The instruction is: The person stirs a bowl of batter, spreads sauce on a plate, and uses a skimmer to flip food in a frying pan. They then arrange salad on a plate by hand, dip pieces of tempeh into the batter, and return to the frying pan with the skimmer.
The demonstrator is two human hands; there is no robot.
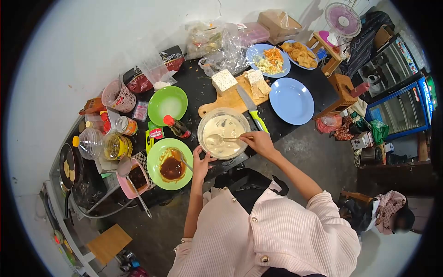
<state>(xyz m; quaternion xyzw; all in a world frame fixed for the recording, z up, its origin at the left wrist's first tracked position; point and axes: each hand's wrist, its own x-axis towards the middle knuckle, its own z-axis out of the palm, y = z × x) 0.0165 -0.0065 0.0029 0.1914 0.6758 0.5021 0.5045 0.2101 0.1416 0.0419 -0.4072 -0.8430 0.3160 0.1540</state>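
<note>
Here, gripping a spoon (216,140) leftward across the bowl (224,157) with closed right hand (259,142), seemingly touching its near side with half-open left hand (201,164).

The only view comes from a camera worn on the person's head, facing forward and steeply down over the bench (194,99) and the person's own chest. It sits within arm's reach of the bench, its round, wide view bending the room's edges.
</note>
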